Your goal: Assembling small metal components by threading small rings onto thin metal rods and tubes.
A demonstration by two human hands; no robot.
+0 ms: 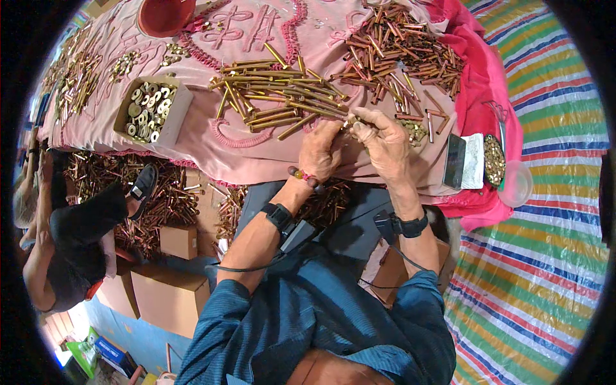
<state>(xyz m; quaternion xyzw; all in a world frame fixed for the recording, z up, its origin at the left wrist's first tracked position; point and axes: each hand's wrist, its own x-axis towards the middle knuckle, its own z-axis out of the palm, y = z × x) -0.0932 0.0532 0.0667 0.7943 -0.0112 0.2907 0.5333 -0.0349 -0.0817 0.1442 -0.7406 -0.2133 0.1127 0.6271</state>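
Washers [149, 109] heaped in an open carton [174, 122], at left on a cloth-covered surface [199, 151]. Next, long brass-toned bolts [301, 92] piled loosely; nearer, left hand [319, 152] curled nearly closed, its hold impossible to tell. Pinched, apparently, between right hand's [387, 142] thumb and forefinger, just beside left hand: a small metal piece [348, 122]. Farther right, copper-toned bolts [401, 54] strewn toward the back, small brass-toned parts [494, 159] gathered near the right-hand edge. Risked, with so slight a pinch, a slip into the lap [356, 215] or among the bolts. Allowed little room at the front edge, crossed by both forearms [253, 240]; offered more over bare cloth [266, 154] between carton and left hand.
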